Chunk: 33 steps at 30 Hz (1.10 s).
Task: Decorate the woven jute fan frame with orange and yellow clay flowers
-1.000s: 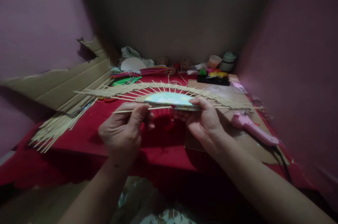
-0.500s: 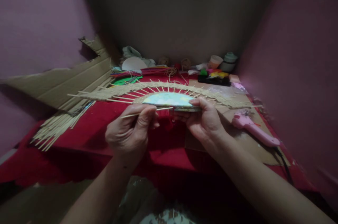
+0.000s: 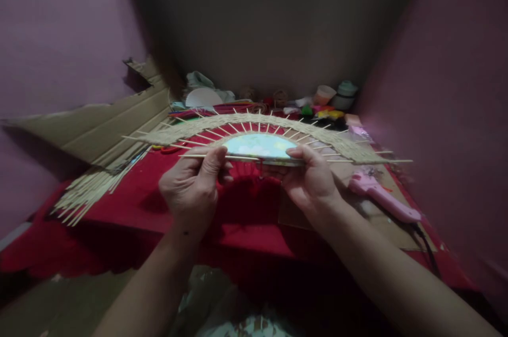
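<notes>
My right hand (image 3: 307, 170) grips the right end of a half-round piece covered in light blue patterned fabric (image 3: 257, 145). Thin sticks fan out from its curved edge, and a woven tan band (image 3: 254, 119) runs across them in an arc. Between the thumb and fingers of my left hand (image 3: 194, 178) is a thin wooden stick (image 3: 244, 157), lying almost level along the straight near edge of the fabric piece, its tip near the middle. A short red thread (image 3: 261, 167) hangs from that edge. The fingers under the piece are partly hidden.
A bundle of loose sticks (image 3: 85, 194) lies at the left beside bent cardboard (image 3: 99, 120). A pink glue gun (image 3: 383, 197) rests on a cardboard sheet at the right. Along the back of the red cloth (image 3: 130, 205) stand an orange cup (image 3: 324, 94) and a grey-green container (image 3: 345, 94).
The woven fan has tipped up and shifted slightly right, showing more of its face. The stick in my left hand has come up from a slant to nearly level, closer to the straight edge.
</notes>
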{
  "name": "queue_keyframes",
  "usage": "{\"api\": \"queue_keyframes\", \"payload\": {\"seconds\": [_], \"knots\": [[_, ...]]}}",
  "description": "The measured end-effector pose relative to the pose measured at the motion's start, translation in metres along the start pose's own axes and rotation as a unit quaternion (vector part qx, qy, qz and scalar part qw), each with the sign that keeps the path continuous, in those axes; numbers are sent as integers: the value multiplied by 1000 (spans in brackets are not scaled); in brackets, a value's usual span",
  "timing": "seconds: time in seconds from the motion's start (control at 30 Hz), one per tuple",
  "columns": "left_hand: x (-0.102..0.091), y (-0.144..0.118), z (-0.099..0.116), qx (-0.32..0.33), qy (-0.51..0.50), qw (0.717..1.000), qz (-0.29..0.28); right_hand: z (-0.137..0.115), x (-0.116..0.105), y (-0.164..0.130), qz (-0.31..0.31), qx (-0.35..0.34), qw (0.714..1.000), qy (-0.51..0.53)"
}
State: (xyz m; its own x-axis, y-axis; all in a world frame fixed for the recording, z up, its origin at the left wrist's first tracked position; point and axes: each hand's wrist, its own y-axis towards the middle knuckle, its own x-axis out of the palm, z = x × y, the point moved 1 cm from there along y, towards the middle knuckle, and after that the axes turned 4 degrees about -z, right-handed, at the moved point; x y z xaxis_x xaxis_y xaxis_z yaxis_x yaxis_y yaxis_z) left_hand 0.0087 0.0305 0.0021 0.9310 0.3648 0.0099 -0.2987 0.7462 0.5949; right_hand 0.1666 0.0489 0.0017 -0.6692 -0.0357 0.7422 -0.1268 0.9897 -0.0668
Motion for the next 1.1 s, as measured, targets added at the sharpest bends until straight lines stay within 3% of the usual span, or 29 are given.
{"api": "queue_keyframes", "payload": {"seconds": [0.2, 0.4, 0.57, 0.7, 1.1], "knots": [[-3, 7, 0, -38, -73, 996, 19, 0, 0, 1, 11, 25, 1000, 11], [-7, 5, 7, -22, -114, 993, 16, -3, -3, 2, 31, 17, 999, 17], [1, -7, 18, 56, -60, 997, -16, -2, -2, 0, 36, 22, 999, 14], [5, -11, 15, 107, -5, 994, -35, -1, -2, 0, 27, 23, 999, 19], [4, -7, 3, 93, 38, 995, 0, 0, -3, 0, 1, 37, 999, -36]]}}
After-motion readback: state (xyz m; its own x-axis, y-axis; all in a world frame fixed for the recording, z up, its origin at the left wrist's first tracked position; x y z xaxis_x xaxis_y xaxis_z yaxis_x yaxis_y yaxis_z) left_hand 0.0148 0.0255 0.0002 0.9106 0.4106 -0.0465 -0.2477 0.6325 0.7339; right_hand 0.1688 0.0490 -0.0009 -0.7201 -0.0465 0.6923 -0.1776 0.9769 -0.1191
